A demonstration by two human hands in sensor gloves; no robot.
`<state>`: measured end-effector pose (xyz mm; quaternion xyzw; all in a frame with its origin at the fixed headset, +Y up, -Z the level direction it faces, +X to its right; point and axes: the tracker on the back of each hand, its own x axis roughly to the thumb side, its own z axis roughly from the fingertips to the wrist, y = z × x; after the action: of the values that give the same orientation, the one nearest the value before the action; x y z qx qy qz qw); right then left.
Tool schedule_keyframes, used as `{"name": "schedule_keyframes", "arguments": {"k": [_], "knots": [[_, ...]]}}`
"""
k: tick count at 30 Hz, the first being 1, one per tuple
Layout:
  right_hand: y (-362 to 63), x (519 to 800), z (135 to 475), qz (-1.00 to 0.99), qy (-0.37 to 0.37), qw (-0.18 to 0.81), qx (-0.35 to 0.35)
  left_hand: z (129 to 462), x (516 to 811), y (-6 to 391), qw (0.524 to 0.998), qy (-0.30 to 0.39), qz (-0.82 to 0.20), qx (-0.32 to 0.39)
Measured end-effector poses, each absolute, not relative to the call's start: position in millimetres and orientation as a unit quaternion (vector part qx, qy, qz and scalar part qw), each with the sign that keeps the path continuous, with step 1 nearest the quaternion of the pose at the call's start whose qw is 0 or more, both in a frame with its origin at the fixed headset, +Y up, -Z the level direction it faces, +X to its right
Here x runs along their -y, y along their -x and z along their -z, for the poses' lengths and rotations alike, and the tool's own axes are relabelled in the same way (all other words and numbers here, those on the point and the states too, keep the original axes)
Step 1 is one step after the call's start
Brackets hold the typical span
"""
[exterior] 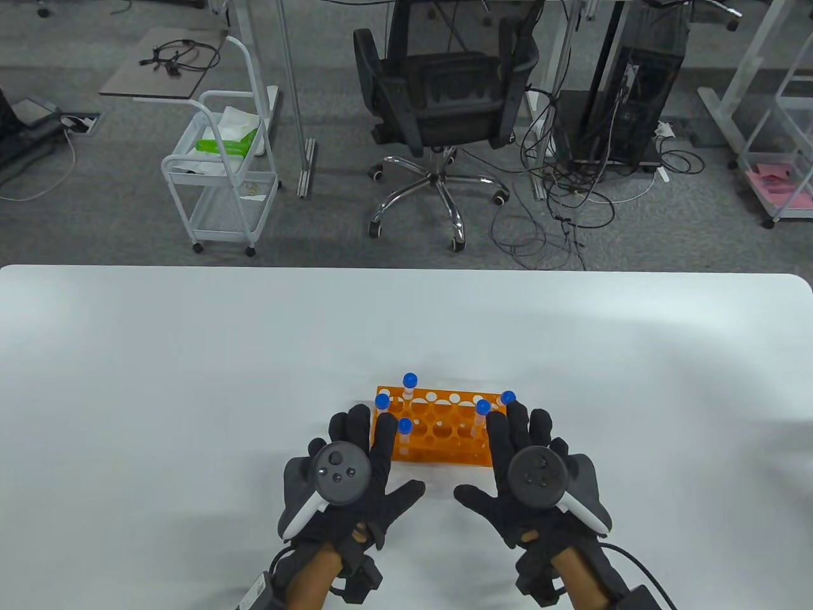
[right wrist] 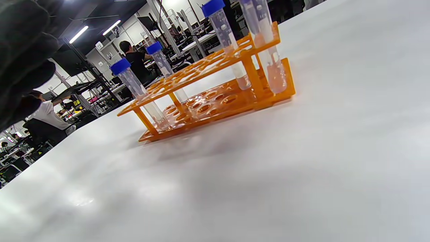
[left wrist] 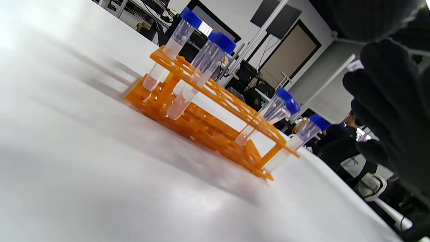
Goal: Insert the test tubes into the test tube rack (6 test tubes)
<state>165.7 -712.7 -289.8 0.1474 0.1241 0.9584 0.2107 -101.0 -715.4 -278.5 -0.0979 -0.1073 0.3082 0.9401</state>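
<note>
Orange rack partly hidden by spread, empty hands (left, right); perhaps five tubes.

Grey carpet, black office chair, white cart

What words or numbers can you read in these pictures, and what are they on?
None can be read.
Rack: plain orange, no label or numbers showing.
Tubes: faint marks on the sides, too blurred to read.
Caps: plain blue.
Tracker on the left hand: only button marks, too small to read.
Small sign in the room behind, right wrist view: too small to read.
</note>
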Motion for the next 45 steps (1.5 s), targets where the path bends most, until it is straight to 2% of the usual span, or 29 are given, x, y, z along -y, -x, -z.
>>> {"name": "schedule_keyframes", "arguments": {"k": [15,45], "knots": [[-166,716,290,-0.958,-0.140,0.215,-0.127,280,725,98,0.937,0.127,-0.311,0.099],[-171,717,292,-0.961,-0.121,0.210,-0.135,282,729,101,0.937,0.135,-0.310,0.091]]}}
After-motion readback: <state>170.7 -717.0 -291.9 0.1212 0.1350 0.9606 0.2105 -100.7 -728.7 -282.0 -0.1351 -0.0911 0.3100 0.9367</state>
